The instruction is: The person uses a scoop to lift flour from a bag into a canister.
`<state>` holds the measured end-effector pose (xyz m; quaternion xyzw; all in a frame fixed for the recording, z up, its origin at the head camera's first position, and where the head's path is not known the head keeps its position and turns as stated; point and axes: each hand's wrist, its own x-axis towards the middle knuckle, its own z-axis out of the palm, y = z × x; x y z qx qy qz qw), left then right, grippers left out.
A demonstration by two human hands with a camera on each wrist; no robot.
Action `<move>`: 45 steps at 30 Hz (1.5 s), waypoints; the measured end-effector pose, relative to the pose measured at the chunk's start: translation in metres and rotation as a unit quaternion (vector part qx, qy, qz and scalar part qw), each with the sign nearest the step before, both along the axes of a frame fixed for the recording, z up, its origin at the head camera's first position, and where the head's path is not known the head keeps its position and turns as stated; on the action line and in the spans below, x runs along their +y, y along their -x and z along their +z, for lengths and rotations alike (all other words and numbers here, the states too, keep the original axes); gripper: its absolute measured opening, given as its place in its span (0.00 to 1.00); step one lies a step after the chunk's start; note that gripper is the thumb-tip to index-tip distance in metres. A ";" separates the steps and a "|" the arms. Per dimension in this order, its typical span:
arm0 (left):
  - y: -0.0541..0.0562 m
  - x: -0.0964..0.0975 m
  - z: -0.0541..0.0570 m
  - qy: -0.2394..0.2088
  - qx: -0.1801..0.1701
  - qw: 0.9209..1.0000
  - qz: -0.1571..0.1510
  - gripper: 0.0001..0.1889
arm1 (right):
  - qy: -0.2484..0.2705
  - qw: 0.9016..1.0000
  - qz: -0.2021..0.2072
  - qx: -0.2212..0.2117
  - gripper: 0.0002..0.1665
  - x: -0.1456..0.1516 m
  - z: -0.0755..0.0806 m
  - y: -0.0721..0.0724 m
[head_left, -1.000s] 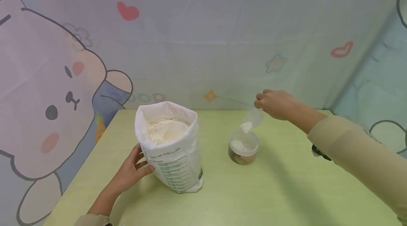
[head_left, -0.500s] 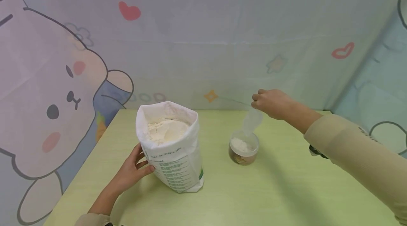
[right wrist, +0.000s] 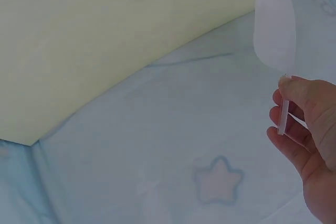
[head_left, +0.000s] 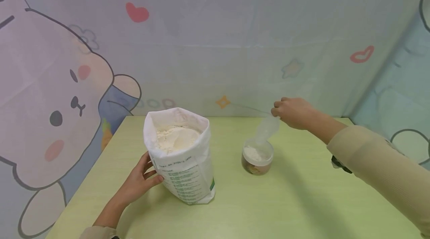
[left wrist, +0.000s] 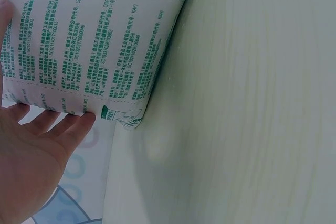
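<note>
A white bag of flour (head_left: 191, 173) stands upright on the table, its top open and white powder (head_left: 176, 138) inside. My left hand (head_left: 137, 185) holds its left side, thumb on the printed front and fingers around the edge; the left wrist view shows the fingertips against the green-printed bag (left wrist: 89, 35). My right hand (head_left: 293, 112) pinches the thin handle of a translucent plastic scoop (head_left: 267, 129). The scoop tilts steeply down, its lip at the mouth of a clear round jar (head_left: 256, 166). White powder lies in the jar. In the right wrist view the scoop (right wrist: 275, 24) hangs beyond my fingers.
The pale green table (head_left: 231, 209) ends at a fabric backdrop (head_left: 215, 44) with cartoon prints close behind the jar. Another printed backdrop panel (head_left: 406, 82) stands at the right. The jar sits to the right of the bag, with a gap between them.
Powder seen at the scoop's lip a second ago no longer shows there, and the jar's heap looks larger. My right hand shifted slightly left, then back right. The left hand and bag stay put.
</note>
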<state>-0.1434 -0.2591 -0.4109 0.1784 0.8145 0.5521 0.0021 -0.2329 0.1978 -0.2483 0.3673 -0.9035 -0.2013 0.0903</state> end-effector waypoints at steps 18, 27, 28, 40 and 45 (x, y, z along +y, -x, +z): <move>-0.002 0.000 0.003 -0.006 0.002 1.000 0.000 0.45 | 0.132 0.984 -0.056 -0.108 0.08 0.034 -0.027 -0.005; -0.001 -0.001 0.001 -0.005 0.006 1.000 -0.004 0.44 | 0.183 0.973 -0.057 -0.126 0.07 0.043 -0.038 -0.007; -0.001 -0.001 0.001 -0.005 0.006 1.000 -0.005 0.44 | 0.189 0.972 -0.056 -0.129 0.07 0.044 -0.040 -0.007; -0.002 -0.001 0.003 -0.002 0.004 1.000 -0.002 0.45 | 0.222 0.964 -0.040 -0.140 0.06 0.040 -0.037 -0.004; -0.002 -0.001 0.002 0.001 0.004 1.000 0.001 0.45 | 0.227 0.966 -0.015 -0.124 0.07 0.029 -0.024 0.000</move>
